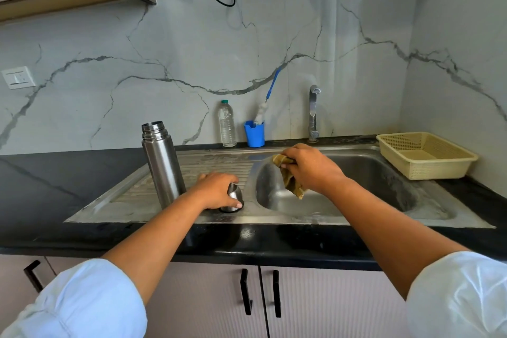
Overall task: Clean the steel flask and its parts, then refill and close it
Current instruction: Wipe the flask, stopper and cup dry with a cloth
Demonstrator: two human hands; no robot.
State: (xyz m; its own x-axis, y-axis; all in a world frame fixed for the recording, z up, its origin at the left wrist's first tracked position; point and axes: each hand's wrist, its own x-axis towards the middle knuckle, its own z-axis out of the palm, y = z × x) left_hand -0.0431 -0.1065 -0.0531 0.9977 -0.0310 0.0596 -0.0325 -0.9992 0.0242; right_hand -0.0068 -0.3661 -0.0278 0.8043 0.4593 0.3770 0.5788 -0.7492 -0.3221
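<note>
Two pale sleeves (82,299) fill the bottom corners, cut off by the frame. The left hand (216,191) covers a steel cup (235,199) mouth-down on the drainboard (123,200), fingers curled round it and hiding its top. Just beside it the steel flask (163,163) stands upright, uncapped. The right hand (310,167) holds a bunched yellow-brown cloth (290,184) over the sink (356,173), fingers closed on it.

One tall cylindrical steel flask (162,164); one small steel cup-shaped cap (235,198); one crumpled yellow-brown cloth (290,180); one clear plastic water bottle (227,124); one blue plastic holder (254,133); one blue-handled bottle brush (267,100); one cream perforated plastic basket (428,155); one chrome tap (313,114); two bare hands.
</note>
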